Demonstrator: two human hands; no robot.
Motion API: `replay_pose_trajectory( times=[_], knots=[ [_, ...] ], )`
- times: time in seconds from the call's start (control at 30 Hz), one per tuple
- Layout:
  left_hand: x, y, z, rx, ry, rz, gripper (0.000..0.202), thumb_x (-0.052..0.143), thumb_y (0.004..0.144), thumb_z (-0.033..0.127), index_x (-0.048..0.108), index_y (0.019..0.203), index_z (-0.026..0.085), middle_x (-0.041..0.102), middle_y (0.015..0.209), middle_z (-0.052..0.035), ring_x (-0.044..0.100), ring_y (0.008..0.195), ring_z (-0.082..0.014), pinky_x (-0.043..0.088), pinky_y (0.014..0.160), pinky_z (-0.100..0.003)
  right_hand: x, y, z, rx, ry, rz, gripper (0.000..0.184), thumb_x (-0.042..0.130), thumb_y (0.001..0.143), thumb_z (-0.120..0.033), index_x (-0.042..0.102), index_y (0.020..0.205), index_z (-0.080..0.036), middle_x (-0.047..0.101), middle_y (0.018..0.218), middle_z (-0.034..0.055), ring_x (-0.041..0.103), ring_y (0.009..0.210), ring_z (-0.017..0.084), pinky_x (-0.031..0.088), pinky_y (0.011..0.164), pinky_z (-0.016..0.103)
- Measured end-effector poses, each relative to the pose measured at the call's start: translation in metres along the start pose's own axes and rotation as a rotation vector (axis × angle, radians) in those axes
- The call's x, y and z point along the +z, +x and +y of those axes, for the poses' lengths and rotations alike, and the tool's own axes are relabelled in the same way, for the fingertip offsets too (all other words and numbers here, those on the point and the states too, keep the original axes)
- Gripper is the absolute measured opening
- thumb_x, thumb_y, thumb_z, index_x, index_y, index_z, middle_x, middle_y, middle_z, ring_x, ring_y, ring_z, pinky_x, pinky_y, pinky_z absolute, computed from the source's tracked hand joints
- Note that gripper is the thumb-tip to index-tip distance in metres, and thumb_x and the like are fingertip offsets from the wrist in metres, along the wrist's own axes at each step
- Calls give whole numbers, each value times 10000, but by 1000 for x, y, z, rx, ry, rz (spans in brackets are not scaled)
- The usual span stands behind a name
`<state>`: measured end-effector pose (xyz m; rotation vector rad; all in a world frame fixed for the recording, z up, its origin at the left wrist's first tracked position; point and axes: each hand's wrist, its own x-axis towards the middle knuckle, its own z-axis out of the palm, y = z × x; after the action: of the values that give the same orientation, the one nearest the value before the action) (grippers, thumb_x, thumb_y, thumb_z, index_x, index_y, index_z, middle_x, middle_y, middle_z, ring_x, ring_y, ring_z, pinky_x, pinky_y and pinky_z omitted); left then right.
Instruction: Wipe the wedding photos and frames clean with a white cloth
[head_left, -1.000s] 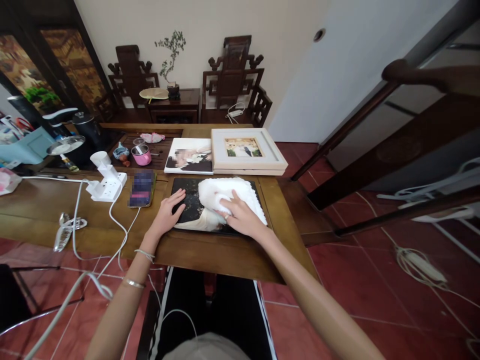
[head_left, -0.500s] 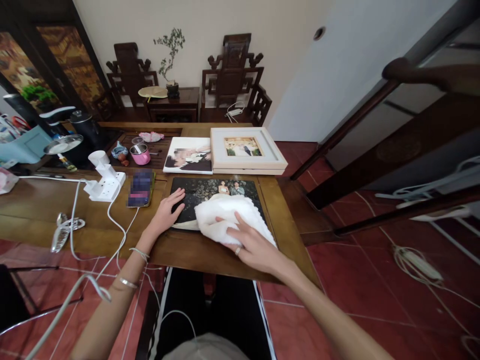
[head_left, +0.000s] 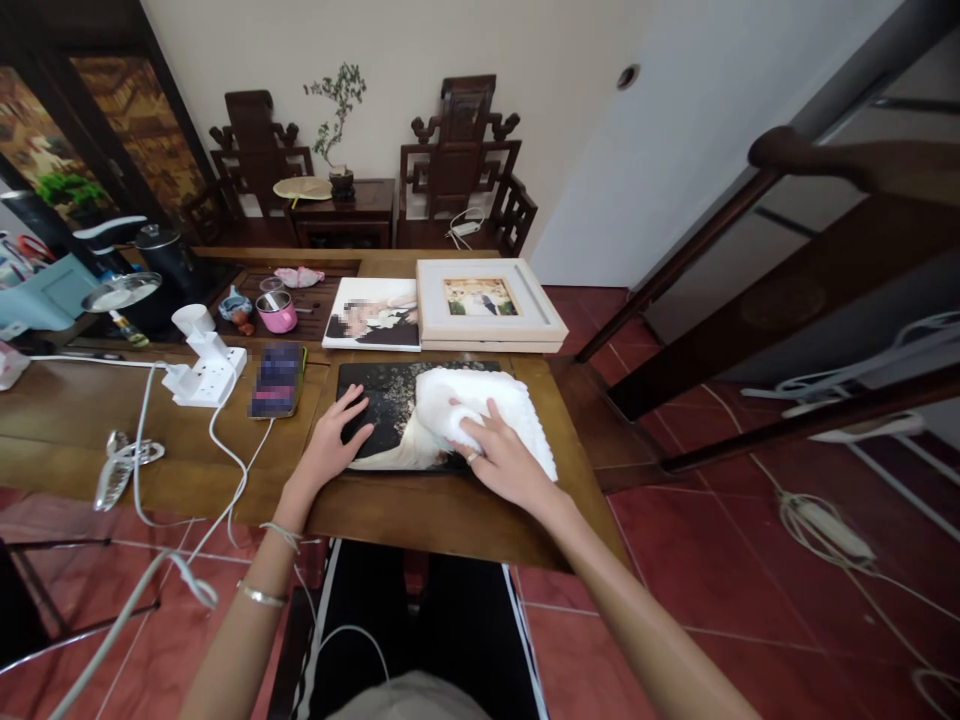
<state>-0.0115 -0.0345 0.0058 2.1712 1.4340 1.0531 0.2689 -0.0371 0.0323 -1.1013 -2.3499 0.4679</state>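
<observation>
A dark photo panel [head_left: 382,410] lies flat on the wooden table in front of me. My left hand [head_left: 339,432] rests on its left edge with the fingers spread. A white cloth [head_left: 517,410] is spread across the panel's right part and hides much of the picture. My right hand [head_left: 501,455] presses on the cloth with bunched fingers, gripping a fold of it. A pale patch of the picture shows along the lower middle of the panel.
Behind the panel are a white photo print [head_left: 373,315] and a framed photo [head_left: 487,305]. To the left lie a phone [head_left: 277,381], a white power strip [head_left: 206,377] with cables, and a silver hair clip [head_left: 124,468]. A pink cup [head_left: 277,312] stands on the tea tray.
My right hand has shifted the cloth over the panel, now covering the pictured couple and baring the lower middle. My left hand stays on the left edge.
</observation>
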Motion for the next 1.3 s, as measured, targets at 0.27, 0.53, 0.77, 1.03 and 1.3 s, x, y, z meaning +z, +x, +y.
replay_pose_trajectory(
  times=[0.27,0.53,0.77,1.03,1.3],
  knots=[
    [0,13,-11,-37,-30,61,393,657,839,379,677,1153,144,589,1338,-141,489,1310,-277,384,1115,-448,-3,6,1,-7,-17,-3,174,408,856,-115,436,747,-248,669,1130,116,533,1226,303,199,1127,604],
    [-1,13,-7,-30,-4,24,421,610,866,372,637,1219,144,552,1378,-142,442,1348,-268,355,1130,-469,3,1,-17,-29,-49,-44,163,421,838,-75,529,834,-197,541,1356,204,432,1326,320,158,1129,646],
    [1,11,-9,-26,6,-17,409,444,953,342,578,1285,146,506,1423,-141,361,1401,-237,310,1149,-485,6,-18,-43,-128,-29,-149,195,455,789,-52,582,860,-183,487,1415,196,378,1367,289,150,1156,593],
    [0,12,-12,-26,5,-38,419,424,957,324,537,1330,170,497,1435,-125,380,1391,-227,293,1159,-487,12,63,-4,-38,-62,-71,177,409,876,-125,560,938,-195,688,1065,117,614,1074,287,236,1085,613],
    [2,12,-18,-47,-15,-34,425,415,937,280,533,1331,169,472,1456,-121,364,1401,-223,283,1165,-473,15,34,-31,-59,-54,-111,209,414,845,-74,570,946,-169,629,1218,185,430,1324,302,169,1110,633]
  ],
)
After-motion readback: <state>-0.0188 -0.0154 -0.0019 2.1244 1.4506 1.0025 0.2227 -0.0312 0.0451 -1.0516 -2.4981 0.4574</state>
